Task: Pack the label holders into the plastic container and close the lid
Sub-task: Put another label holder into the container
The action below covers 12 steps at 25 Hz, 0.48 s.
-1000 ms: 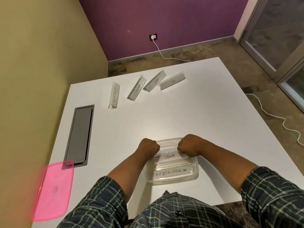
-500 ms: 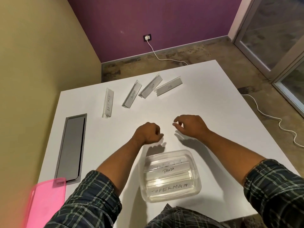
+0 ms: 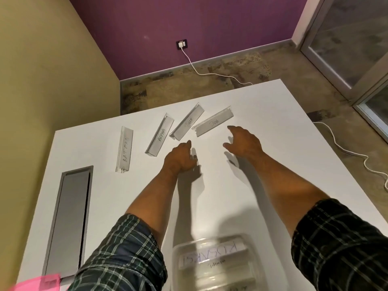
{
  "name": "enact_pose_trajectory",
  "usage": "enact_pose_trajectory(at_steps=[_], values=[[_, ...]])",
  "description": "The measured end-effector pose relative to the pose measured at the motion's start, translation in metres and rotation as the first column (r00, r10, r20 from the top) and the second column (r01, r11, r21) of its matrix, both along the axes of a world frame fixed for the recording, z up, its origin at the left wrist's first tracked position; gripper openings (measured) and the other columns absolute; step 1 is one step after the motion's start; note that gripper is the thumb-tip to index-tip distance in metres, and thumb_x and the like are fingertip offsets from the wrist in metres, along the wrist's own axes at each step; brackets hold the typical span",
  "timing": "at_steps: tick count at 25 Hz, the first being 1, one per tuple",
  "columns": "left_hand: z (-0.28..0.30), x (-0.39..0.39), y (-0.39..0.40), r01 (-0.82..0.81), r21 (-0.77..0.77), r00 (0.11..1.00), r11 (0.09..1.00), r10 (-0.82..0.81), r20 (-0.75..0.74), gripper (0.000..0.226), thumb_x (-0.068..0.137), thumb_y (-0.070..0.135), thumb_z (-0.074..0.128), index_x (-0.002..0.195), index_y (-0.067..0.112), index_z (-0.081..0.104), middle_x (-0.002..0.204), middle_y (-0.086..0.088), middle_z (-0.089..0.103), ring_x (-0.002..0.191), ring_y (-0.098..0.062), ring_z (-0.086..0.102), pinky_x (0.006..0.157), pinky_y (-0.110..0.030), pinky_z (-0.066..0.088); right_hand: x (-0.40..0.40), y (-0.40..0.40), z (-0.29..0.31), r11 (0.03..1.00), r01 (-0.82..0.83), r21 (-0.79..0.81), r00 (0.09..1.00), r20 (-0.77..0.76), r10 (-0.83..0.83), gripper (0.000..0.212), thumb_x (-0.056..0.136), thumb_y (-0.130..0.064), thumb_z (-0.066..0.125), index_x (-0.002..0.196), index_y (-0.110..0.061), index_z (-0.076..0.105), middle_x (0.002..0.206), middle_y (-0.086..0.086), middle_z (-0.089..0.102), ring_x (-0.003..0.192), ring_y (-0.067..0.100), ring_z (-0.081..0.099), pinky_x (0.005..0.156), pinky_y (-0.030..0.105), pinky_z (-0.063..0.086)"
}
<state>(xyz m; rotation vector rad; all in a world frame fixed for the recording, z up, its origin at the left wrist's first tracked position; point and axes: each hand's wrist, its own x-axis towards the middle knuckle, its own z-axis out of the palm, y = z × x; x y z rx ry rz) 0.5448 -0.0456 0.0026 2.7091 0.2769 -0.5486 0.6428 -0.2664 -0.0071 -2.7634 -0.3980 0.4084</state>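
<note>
White table (image 3: 262, 164): carries four loose label holders in a fan near its far edge.
Label holders: "BATMAN" (image 3: 125, 149) farthest left, then "ALPHA" (image 3: 160, 135), "TIGER" (image 3: 187, 122), "DOG" (image 3: 213, 123).
Left hand (image 3: 181, 158): fingers loosely curled, holding nothing, just below the TIGER holder.
Right hand (image 3: 244, 141): fingers spread, empty, near the DOG holder's right end.
Plastic container (image 3: 216, 263): clear, uncovered, at the near edge; holders inside, one reading "PANDA".
Pink lid (image 3: 36, 283): at the bottom-left corner, apart from the container.
</note>
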Motion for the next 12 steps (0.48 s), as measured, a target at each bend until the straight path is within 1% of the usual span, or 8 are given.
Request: enact_pose_trajectory(at_steps=[4, 7, 10, 12], values=[[-0.016, 0.037, 0.004, -0.008, -0.061, 1.000, 0.998, 0.008, 0.011, 0.084, 0.096, 0.032, 0.059, 0.159, 0.005, 0.011, 0.162, -0.018, 0.025, 0.147, -0.033, 0.034, 0.116, -0.046, 0.035, 0.043, 0.015, -0.016, 0.996, 0.057, 0.068, 0.997, -0.061, -0.053, 0.084, 0.087, -0.047, 0.068, 0.156, -0.023, 0.027, 0.154, 0.004, 0.042, 0.139, 0.027, 0.044, 0.107, 0.043, 0.041], [-0.029, 0.062, 0.005, -0.077, -0.131, 0.997, 0.988, 0.080, 0.016, 0.094, 0.095, 0.033, 0.062, 0.160, 0.007, 0.000, 0.165, -0.019, 0.016, 0.148, -0.032, 0.031, 0.116, -0.044, 0.035, 0.076, 0.022, -0.029, 0.978, 0.122, 0.172, 0.989, -0.099, -0.106, 0.087, 0.085, -0.043, 0.073, 0.155, -0.019, 0.027, 0.152, 0.007, 0.043, 0.137, 0.030, 0.045, 0.107, 0.045, 0.043], [-0.041, 0.079, -0.001, -0.094, -0.117, 0.994, 0.989, 0.100, 0.044, 0.096, 0.095, 0.032, 0.060, 0.160, 0.012, -0.008, 0.167, -0.020, -0.003, 0.144, -0.040, 0.036, 0.114, -0.050, 0.037, 0.102, 0.030, -0.041, 0.947, 0.195, 0.257, 0.979, -0.111, -0.171, 0.086, 0.084, -0.035, 0.078, 0.152, -0.014, 0.030, 0.150, 0.014, 0.039, 0.138, 0.034, 0.043, 0.109, 0.045, 0.041], [-0.050, 0.089, -0.004, -0.095, -0.106, 0.994, 0.990, 0.100, 0.043, 0.098, 0.094, 0.034, 0.061, 0.160, 0.014, -0.008, 0.167, -0.019, -0.010, 0.141, -0.043, 0.041, 0.111, -0.050, 0.040, 0.119, 0.033, -0.048, 0.928, 0.245, 0.280, 0.966, -0.151, -0.209, 0.090, 0.085, -0.032, 0.078, 0.155, -0.015, 0.023, 0.158, 0.015, 0.028, 0.144, 0.036, 0.033, 0.115, 0.046, 0.034]])
